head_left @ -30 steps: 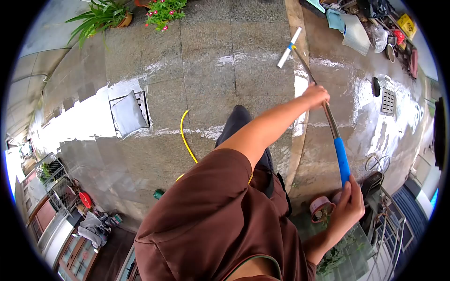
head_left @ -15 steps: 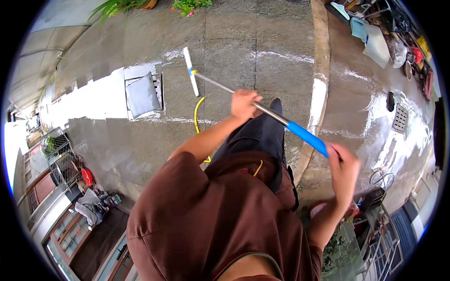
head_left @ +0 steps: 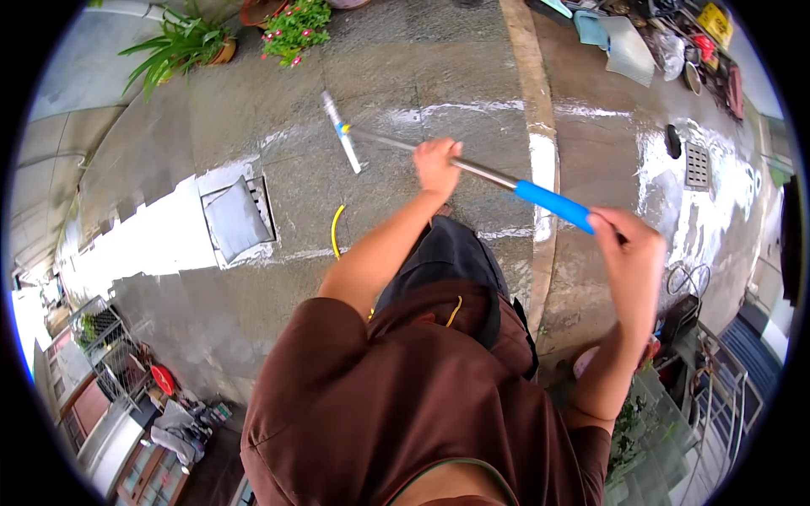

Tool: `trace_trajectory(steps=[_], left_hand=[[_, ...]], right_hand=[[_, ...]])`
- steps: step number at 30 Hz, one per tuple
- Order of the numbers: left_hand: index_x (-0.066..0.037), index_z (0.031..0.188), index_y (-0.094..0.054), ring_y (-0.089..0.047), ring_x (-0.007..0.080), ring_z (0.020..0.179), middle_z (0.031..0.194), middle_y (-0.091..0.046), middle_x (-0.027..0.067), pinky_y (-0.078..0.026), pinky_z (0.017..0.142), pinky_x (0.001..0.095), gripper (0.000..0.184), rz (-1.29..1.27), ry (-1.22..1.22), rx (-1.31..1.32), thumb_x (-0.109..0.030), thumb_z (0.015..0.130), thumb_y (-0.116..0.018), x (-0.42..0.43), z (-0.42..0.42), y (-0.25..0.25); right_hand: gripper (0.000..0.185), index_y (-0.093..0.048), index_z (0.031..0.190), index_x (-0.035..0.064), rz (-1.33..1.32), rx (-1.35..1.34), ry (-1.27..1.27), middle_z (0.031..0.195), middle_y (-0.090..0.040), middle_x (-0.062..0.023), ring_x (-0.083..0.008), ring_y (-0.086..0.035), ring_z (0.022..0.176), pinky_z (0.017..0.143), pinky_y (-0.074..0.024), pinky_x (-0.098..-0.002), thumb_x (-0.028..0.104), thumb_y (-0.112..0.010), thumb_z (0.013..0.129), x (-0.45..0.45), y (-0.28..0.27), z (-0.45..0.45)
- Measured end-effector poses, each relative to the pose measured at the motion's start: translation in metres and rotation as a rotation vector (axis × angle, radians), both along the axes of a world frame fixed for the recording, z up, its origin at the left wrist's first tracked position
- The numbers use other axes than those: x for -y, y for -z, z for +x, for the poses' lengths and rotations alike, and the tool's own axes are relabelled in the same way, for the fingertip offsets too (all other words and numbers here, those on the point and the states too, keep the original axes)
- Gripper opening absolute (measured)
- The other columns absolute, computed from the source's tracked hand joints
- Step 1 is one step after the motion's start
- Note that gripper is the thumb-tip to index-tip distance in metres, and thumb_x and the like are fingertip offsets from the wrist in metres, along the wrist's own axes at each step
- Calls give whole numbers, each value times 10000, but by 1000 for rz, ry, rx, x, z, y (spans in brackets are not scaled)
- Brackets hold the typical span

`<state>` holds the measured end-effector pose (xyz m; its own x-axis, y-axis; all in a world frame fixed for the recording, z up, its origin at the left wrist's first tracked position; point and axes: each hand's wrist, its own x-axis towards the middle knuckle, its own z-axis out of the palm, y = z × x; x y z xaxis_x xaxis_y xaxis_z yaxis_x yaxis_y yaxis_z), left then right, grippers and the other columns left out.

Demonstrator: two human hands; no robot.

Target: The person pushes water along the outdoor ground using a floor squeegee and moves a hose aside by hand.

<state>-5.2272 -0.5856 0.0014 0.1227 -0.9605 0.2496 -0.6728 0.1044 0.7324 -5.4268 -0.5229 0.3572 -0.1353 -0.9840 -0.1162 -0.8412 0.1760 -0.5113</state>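
A long-handled floor squeegee (head_left: pixel 553 204) slants across in front of me, with a metal pole, a blue grip and a narrow white head (head_left: pixel 347 145) low over the wet floor. My left hand (head_left: pixel 438 167) is closed around the metal pole partway down. At the top end, my right hand (head_left: pixel 629 240) is wrapped around the end of the blue grip. A yellow hose (head_left: pixel 336 230) lies on the floor left of my legs. To the left, a grey slab (head_left: pixel 234 221) partly covers a floor drain opening.
Potted plants (head_left: pixel 295 32) stand at the far edge. A raised strip (head_left: pixel 542 160) crosses the floor to my right, with a drain grate (head_left: pixel 697 164) beyond it. Assorted clutter (head_left: pixel 666 42) is heaped at the far right. Railings and a plant stand close behind my right side.
The view has moved forward, so the flowerpots show more and the slab and hose sit lower and further left. The squeegee has moved forward over the floor, both hands still on it.
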Motion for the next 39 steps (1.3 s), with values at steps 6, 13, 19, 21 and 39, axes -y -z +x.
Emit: trace_trajectory(steps=[6, 13, 19, 21, 39], left_hand=[[-58, 714, -573, -561, 360, 761, 732, -597, 128, -412, 761, 458, 216, -110, 191, -272, -197, 857, -658, 42, -136, -38], [-63, 740, -615, -594, 301, 812, 764, -619, 91, -413, 812, 432, 254, -27, 626, -354, -270, 866, -690, 40, -164, -63], [-96, 681, -596, -613, 302, 745, 669, -600, 71, -424, 795, 436, 276, -72, 484, -305, -284, 855, -699, 21, -113, -73], [-82, 669, -582, -604, 307, 693, 638, -589, 69, -435, 756, 431, 270, -67, 393, -209, -243, 846, -707, 26, -75, -49], [-190, 931, -723, -576, 298, 1115, 1035, -660, 79, -485, 933, 428, 178, 385, 470, 470, -353, 876, -677, 143, -15, 76]], right_hand=[[113, -709, 915, -3, -174, -262, 125, 725, -645, -137, -225, -563, 561, 566, -456, -318, 74, -739, 838, -33, -62, -15], [132, -709, 892, 34, -235, -487, -13, 709, -627, -96, -268, -618, 588, 526, -462, -360, 129, -762, 817, -64, -72, 11], [139, -705, 914, 18, -150, -193, 130, 733, -642, -122, -271, -611, 596, 552, -464, -351, 112, -753, 823, -70, -78, -13], [136, -713, 925, 24, -125, -44, 138, 759, -663, -132, -284, -626, 625, 581, -481, -357, 111, -749, 827, -62, -49, -21], [167, -726, 1021, 75, -126, 219, 279, 893, -704, -154, -351, -678, 764, 680, -532, -415, 163, -677, 887, -3, 118, -34]])
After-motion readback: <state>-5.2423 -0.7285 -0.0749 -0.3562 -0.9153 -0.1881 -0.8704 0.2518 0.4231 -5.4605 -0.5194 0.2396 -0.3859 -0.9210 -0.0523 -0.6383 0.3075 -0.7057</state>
